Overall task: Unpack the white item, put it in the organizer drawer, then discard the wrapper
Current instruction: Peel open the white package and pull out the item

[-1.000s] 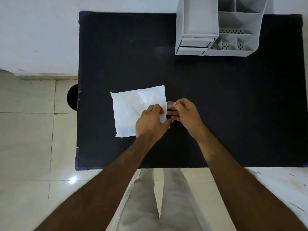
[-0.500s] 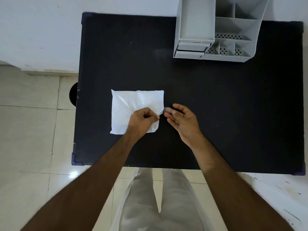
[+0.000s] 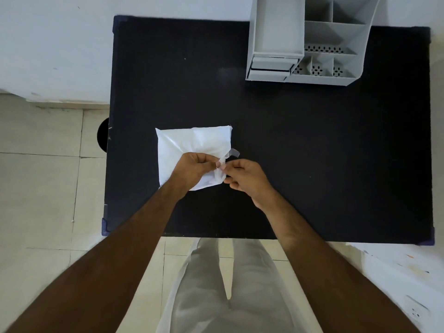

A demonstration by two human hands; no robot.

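A white plastic package (image 3: 189, 146) lies on the black table (image 3: 312, 152), left of centre. My left hand (image 3: 194, 168) rests on its near right part and pinches the wrapper's right edge. My right hand (image 3: 245, 177) meets it there, fingertips pinched on the same raised edge. A small clear flap (image 3: 234, 153) sticks up just above my fingers. The item inside the wrapper is hidden. The grey desk organizer (image 3: 310, 44) stands at the table's far right, with its small drawer (image 3: 270, 68) at the front left.
A dark round object (image 3: 103, 138) shows on the tiled floor beside the table's left edge. A white wall runs behind the table. My legs are below the near edge.
My right hand, open beside the package half a second ago, has closed onto the wrapper's right edge. That edge is now lifted off the table, and the clear flap stands up.
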